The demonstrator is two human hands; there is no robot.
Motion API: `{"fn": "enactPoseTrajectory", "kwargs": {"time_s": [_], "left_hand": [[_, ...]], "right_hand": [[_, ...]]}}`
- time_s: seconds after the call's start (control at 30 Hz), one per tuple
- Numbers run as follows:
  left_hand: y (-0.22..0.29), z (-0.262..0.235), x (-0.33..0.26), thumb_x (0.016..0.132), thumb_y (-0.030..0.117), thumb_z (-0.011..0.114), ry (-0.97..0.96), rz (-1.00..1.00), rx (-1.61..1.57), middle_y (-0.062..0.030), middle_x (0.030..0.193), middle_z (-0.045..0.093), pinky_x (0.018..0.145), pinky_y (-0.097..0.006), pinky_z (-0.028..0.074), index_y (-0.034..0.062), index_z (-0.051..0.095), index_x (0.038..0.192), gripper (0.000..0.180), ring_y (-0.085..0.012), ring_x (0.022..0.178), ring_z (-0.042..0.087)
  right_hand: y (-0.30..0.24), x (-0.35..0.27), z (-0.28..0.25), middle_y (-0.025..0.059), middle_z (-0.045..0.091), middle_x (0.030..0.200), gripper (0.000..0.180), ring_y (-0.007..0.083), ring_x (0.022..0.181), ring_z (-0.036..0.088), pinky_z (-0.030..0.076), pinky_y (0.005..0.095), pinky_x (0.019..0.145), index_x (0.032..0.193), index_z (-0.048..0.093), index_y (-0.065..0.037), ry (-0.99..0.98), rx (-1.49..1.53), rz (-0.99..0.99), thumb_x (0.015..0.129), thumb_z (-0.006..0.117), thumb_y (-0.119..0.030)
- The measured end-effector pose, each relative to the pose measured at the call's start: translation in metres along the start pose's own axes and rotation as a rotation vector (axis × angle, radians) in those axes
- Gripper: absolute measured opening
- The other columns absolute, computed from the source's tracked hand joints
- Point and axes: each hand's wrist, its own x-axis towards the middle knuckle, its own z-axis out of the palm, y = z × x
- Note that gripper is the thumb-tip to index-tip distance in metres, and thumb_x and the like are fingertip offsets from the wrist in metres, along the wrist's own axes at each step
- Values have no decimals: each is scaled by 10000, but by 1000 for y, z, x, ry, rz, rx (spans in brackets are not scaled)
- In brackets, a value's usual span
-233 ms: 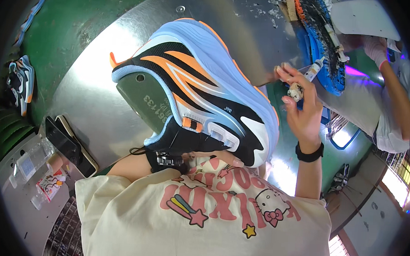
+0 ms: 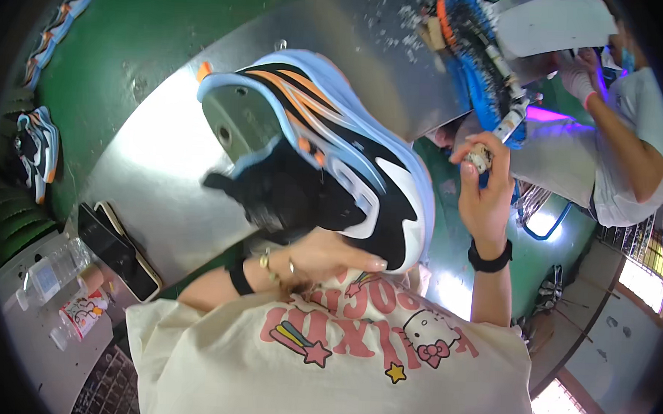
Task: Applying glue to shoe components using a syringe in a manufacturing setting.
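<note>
A chunky sports shoe (image 2: 326, 159) was held up close to the camera, above a metal worktop (image 2: 163, 163). Its upper was black with white panels, swept by orange flame-like stripes, and its thick sole was pale blue. A grey-green shoe last with small holes was seen filling the opening, and an orange pull tab stood at the heel. The left hand (image 2: 322, 258) was closed around the lower, black part of the shoe, fingers curled under the toe end; a bracelet and a dark band were worn at that wrist. The right hand (image 2: 484, 195) was raised just beside the shoe, to its right, its fingers pinched together on a small pen-like tool (image 2: 497, 140) with a pale tip; a black wristband was worn below it.

The worktop was a curved sheet of bare, scuffed steel with glare on it, set against a green surface (image 2: 124, 42). Two dark phones (image 2: 119, 249) lay at its lower left edge, near a clear plastic bottle (image 2: 51, 272). Another sports shoe (image 2: 38, 150) rested far left. At upper right, a blue bristled brush wheel (image 2: 475, 43) was seen, and beside it another person's gloved hand (image 2: 577, 77) near violet light. A cream printed shirt (image 2: 339, 363) filled the lower frame.
</note>
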Motion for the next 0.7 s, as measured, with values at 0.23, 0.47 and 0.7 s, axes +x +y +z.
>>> {"fn": "enactPoseTrajectory", "kwargs": {"time_s": [0.23,0.47,0.7], "left_hand": [[83,10,-53,807,406,643,400,542,-389,-33,814,632,591,-224,507,24,584,1032,447,-125,683,606],[252,-218,-193,779,314,692,690,1355,-246,-136,1046,588,810,-258,538,-22,521,1101,495,-208,922,604],[251,-371,-361,840,532,490,1180,1251,-520,-33,1210,523,919,-350,418,133,485,1252,574,-188,1114,496]], "right_hand": [[-13,-3,-13,121,584,907,341,306,853,550,442,369,761,1063,571,-85,-38,-14,-7,740,679,-107],[-47,5,-29,108,580,868,427,224,705,586,470,314,656,1206,526,-152,-2,186,-26,801,658,-126],[-6,-12,-34,81,625,915,290,156,794,612,484,283,737,1140,459,-46,24,535,85,874,563,-96]]}}
